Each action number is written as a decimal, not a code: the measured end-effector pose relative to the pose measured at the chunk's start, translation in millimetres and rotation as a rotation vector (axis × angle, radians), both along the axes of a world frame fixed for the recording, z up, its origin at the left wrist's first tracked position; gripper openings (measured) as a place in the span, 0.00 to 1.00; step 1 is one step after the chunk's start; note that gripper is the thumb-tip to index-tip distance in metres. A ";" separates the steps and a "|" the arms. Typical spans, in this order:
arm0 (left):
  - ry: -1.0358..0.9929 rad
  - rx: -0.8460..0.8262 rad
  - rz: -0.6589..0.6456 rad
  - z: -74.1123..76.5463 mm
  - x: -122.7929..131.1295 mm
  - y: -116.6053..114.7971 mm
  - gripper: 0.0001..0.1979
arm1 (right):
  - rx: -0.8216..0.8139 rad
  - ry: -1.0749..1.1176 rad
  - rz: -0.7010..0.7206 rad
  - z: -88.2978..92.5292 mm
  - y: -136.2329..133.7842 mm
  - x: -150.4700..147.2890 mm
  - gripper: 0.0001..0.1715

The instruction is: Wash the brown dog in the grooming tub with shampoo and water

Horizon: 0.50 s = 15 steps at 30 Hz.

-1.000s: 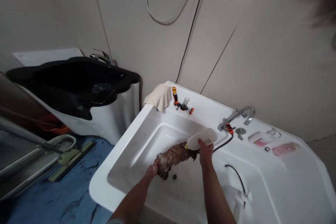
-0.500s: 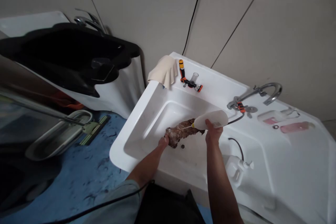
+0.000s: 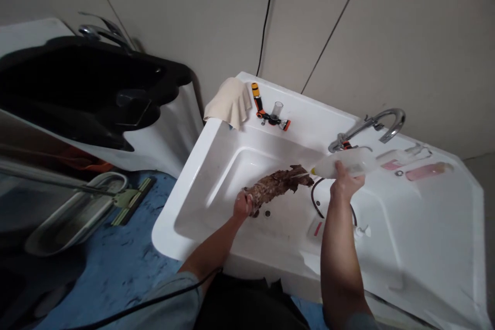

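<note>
- Head view: left hand (image 3: pixel 242 205) grip closed on low end of brown wet bundle (image 3: pixel 276 188) over white sink (image 3: pixel 201 165).
- Right hand (image 3: pixel 345 181) grip wrapped around squeeze bottle (image 3: pixel 344 164), nozzle at bundle's upper end.
- Versus 0.5 s ago: bottle and right hand shifted right, toward faucet (image 3: pixel 371 125).

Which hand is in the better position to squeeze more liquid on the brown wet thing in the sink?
Probably the right hand. It holds the white squeeze bottle tilted, with the nozzle at the far end of the brown wet bundle. The left hand grips the bundle's near end over the white sink.
</note>
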<state>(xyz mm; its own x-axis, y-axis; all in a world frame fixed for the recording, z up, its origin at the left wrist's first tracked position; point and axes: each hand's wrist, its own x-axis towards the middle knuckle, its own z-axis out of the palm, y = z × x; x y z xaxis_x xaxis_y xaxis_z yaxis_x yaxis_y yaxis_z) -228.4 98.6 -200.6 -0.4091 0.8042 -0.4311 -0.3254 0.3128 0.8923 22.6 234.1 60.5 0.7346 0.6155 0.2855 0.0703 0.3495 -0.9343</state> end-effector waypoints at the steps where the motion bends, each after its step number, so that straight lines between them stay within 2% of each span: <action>1: 0.232 0.005 -0.040 -2.4 1.6 1.4 0.12 | 0.007 -0.013 -0.007 5.9 6.0 5.3 0.33; 3: 0.625 0.007 -0.160 -7.6 5.0 5.8 0.19 | 0.013 -0.030 0.004 14.9 16.2 13.4 0.32; 4: 0.746 0.003 -0.228 -9.7 6.6 8.9 0.21 | 0.010 -0.037 0.020 17.5 20.2 16.1 0.32; 6: 0.899 0.003 -0.351 -11.7 9.5 16.8 0.23 | -0.007 -0.057 0.061 18.5 26.2 19.2 0.30; 9: 1.002 0.036 -0.487 -8.2 14.0 31.7 0.23 | -0.058 -0.089 0.094 10.9 35.2 22.2 0.28; 12: 1.040 0.054 -0.583 0.3 20.1 46.8 0.23 | -0.107 -0.096 0.116 -8.6 52.7 30.0 0.28; 15: 1.066 0.041 -0.674 9.7 27.0 61.2 0.25 | -0.128 -0.062 0.100 -47.0 71.7 47.0 0.33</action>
